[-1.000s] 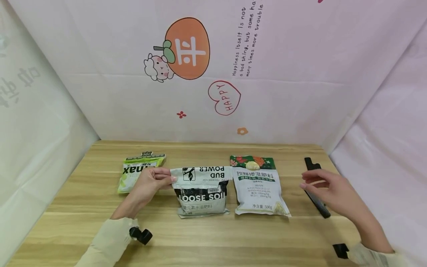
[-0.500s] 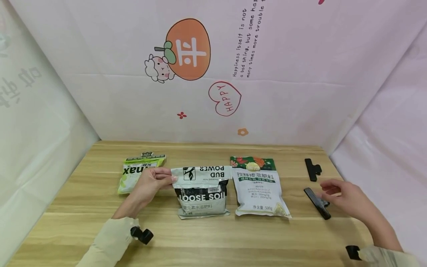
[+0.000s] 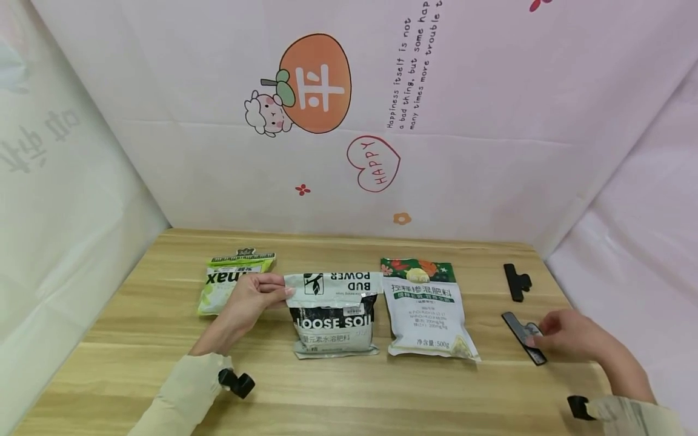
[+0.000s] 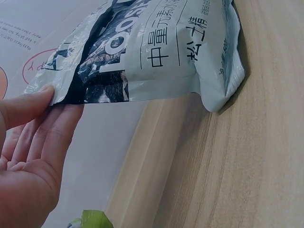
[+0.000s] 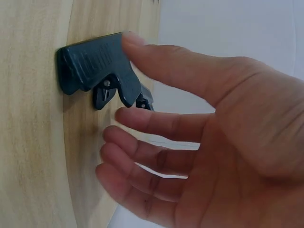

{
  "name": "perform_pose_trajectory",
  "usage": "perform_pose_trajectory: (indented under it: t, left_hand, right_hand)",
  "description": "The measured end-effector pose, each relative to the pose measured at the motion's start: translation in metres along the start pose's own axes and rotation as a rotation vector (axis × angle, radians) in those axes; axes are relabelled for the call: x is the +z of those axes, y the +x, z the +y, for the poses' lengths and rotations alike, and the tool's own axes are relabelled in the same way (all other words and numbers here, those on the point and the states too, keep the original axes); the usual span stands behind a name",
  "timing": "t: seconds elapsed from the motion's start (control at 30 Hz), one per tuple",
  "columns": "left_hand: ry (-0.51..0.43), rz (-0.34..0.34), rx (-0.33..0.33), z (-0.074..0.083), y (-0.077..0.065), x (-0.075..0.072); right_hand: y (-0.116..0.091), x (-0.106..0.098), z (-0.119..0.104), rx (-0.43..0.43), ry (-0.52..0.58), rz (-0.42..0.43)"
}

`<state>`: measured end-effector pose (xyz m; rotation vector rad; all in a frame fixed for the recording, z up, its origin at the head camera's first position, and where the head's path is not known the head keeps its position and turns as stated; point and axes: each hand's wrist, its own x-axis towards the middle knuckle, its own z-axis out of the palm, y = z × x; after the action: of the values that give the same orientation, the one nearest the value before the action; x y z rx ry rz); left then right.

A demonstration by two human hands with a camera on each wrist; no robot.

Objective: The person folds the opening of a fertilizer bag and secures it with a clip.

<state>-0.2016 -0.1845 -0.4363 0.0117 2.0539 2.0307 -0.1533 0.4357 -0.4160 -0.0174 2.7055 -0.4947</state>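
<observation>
My left hand (image 3: 248, 306) pinches the left end of the folded-over top of a black-and-white fertilizer bag (image 3: 334, 339) marked LOOSE SOIL. The left wrist view shows the thumb on the front of the fold and the fingers behind the bag (image 4: 156, 57). At the right, my right hand (image 3: 572, 336) is at a black bag clip (image 3: 518, 333) lying on the table. In the right wrist view the thumb touches the clip (image 5: 97, 61), while the index fingertip is just below its handle and the other fingers are loosely bent. Whether the index finger touches it I cannot tell.
A second black clip (image 3: 516, 282) lies farther back on the wooden table (image 3: 349, 399). A white-and-green fertilizer bag (image 3: 422, 321) lies right of the middle. Behind my left hand is a green bag (image 3: 218, 290) with a clip on its top. Printed white cloth (image 3: 463, 181) walls the table.
My right hand has moved right and toward me, uncovering the rear clip, and has come down to the nearer one. The left hand keeps its pinch on the bag. The view has shifted slightly.
</observation>
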Motion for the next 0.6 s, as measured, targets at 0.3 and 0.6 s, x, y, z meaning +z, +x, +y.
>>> perform_pose_trajectory:
  t: [0.3,0.6]
  left_hand:
    - [0.000,-0.013,0.014,-0.0005,0.0027,0.0003]
    - [-0.012,-0.009,0.003,-0.0016,0.0050,0.0002]
  right_hand:
    - [0.0035,0.0036,0.0036,0.037,0.043,-0.020]
    - [0.0052,0.0048,0.0035,0.009,0.092,-0.038]
